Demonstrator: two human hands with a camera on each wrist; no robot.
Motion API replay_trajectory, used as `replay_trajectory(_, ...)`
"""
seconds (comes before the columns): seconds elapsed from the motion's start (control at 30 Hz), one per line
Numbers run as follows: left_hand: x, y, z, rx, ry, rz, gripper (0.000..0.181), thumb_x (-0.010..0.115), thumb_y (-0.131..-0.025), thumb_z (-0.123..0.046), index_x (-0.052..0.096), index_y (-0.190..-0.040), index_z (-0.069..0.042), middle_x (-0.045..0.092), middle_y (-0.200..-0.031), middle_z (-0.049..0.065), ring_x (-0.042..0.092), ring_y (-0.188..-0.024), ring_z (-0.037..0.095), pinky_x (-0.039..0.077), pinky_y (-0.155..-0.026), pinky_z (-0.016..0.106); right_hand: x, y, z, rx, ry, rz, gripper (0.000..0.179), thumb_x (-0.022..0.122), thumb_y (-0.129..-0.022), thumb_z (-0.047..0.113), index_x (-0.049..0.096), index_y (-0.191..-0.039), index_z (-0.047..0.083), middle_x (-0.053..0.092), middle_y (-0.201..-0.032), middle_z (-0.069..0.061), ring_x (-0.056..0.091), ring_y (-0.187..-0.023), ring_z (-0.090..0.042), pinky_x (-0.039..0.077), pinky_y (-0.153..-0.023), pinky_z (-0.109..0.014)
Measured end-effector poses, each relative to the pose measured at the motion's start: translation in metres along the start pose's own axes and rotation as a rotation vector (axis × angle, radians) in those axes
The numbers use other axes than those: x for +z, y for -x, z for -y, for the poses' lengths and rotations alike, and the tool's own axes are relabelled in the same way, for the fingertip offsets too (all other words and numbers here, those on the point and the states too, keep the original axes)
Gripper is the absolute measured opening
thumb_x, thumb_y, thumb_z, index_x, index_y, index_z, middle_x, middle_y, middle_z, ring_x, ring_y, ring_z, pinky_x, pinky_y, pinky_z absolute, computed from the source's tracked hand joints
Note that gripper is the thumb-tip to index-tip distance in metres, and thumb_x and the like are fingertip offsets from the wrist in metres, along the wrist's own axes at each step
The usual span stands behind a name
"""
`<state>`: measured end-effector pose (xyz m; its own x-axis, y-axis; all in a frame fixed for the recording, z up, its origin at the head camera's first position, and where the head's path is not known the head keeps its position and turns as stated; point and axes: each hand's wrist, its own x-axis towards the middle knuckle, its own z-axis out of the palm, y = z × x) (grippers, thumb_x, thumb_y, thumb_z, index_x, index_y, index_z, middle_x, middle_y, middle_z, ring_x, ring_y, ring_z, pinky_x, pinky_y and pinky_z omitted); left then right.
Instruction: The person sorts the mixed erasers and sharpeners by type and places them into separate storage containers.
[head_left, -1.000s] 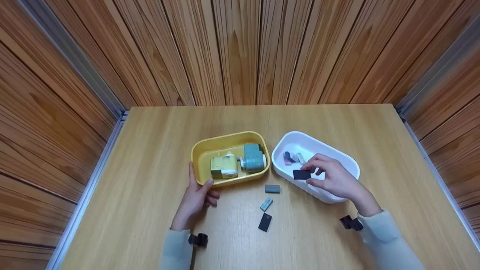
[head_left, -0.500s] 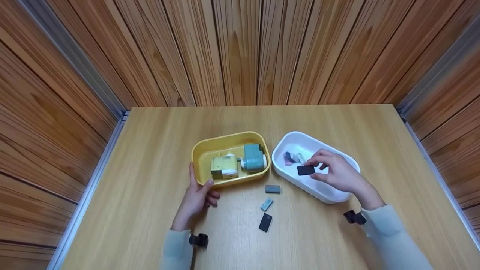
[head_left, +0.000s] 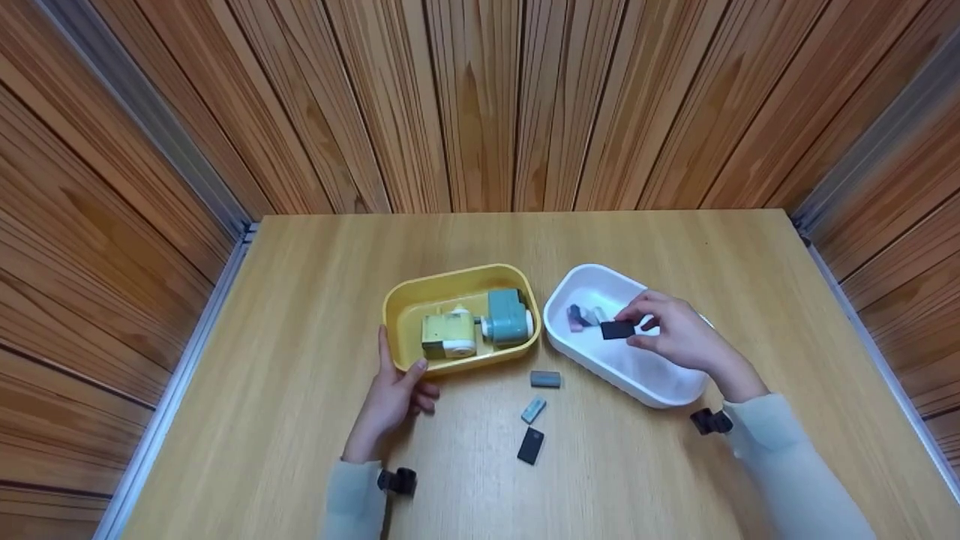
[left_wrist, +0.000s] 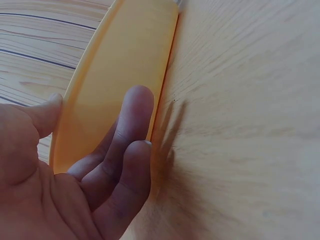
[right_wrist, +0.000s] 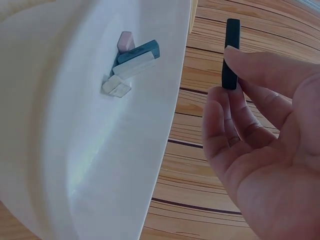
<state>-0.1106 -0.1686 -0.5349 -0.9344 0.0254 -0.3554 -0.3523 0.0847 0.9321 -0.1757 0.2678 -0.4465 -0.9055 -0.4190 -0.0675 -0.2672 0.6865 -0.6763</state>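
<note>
My right hand (head_left: 679, 334) pinches a black eraser (head_left: 618, 330) between thumb and fingers, above the white bin (head_left: 634, 386). In the right wrist view this eraser (right_wrist: 231, 55) appears edge-on as a thin dark slab, raised beside the bin's rim. Inside the bin lie several small erasers (right_wrist: 137, 52), pink, dark blue and white. My left hand (head_left: 390, 401) spans the near-left corner of the yellow bin (head_left: 442, 281), its index finger straight along the outer wall and its thumb at the rim. The other fingers (left_wrist: 137, 107) curve loosely beside that wall.
Inside the yellow bin are a yellow-green device (head_left: 448, 331) and a teal device (head_left: 508, 315), each with white parts. On the table, before the bins, lie a grey-blue eraser (head_left: 545, 379), a light-blue one (head_left: 533, 409) and another black one (head_left: 530, 445). Wood-panelled walls enclose the table.
My right hand has carried the black eraser slightly rightward and away from me, from the white bin's near edge to over its inside. The left hand and yellow bin stay put.
</note>
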Motion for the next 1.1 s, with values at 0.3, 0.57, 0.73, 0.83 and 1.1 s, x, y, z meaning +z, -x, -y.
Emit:
replay_trajectory(0.3, -0.001, 0.0, 0.0, 0.016, -0.014, -0.004, 0.091, 0.054, -0.104, -0.031, -0.022, -0.153, -0.045, 0.072, -0.087, 0.018, 0.069, -0.068, 0.031, 0.056, -0.062, 0.038, -0.001, -0.013, -0.006, 0.006, 0.001, 0.014, 0.03, 0.075, -0.087, 0.004, 0.071, -0.116, 0.012, 0.063, -0.112, -0.005, 0.058, -0.104, -0.027, 0.048, -0.092, -0.054)
replay_trajectory(0.57, -0.001, 0.001, 0.0, 0.012, -0.006, 0.005, 0.091, 0.054, -0.104, -0.032, -0.022, -0.153, -0.045, 0.071, -0.089, 0.02, 0.069, -0.069, 0.032, 0.057, -0.063, 0.038, -0.002, -0.028, -0.01, 0.005, -0.002, 0.024, 0.029, 0.074, -0.087, 0.001, 0.071, -0.114, 0.01, 0.064, -0.111, -0.006, 0.059, -0.103, -0.029, 0.048, -0.092, -0.052)
replay_trajectory(0.73, -0.001, 0.002, -0.002, 0.009, 0.004, 0.008, 0.092, 0.056, -0.103, -0.035, -0.021, -0.153, -0.047, 0.071, -0.089, 0.02, 0.069, -0.07, 0.032, 0.057, -0.063, 0.038, -0.003, -0.038, -0.011, 0.004, 0.014, 0.035, 0.03, 0.073, -0.086, -0.001, 0.071, -0.114, 0.007, 0.063, -0.111, -0.008, 0.059, -0.104, -0.03, 0.047, -0.092, -0.053)
replay_trajectory(0.83, -0.001, 0.002, -0.002, 0.004, 0.001, 0.006, 0.092, 0.056, -0.102, -0.035, -0.021, -0.152, -0.048, 0.071, -0.09, 0.02, 0.069, -0.07, 0.033, 0.056, -0.063, 0.038, -0.003, -0.043, -0.013, 0.019, 0.015, 0.047, 0.03, 0.072, -0.087, -0.002, 0.07, -0.116, 0.007, 0.063, -0.113, -0.009, 0.058, -0.104, -0.029, 0.047, -0.092, -0.052)
replay_trajectory(1.1, -0.001, 0.002, -0.003, -0.007, 0.002, 0.014, 0.091, 0.054, -0.104, -0.034, -0.022, -0.152, -0.047, 0.071, -0.091, 0.021, 0.069, -0.071, 0.034, 0.056, -0.062, 0.038, 0.002, -0.059, -0.02, 0.065, -0.015, 0.065, 0.031, 0.07, -0.088, -0.002, 0.07, -0.117, 0.008, 0.064, -0.113, -0.009, 0.058, -0.106, -0.029, 0.046, -0.095, -0.052)
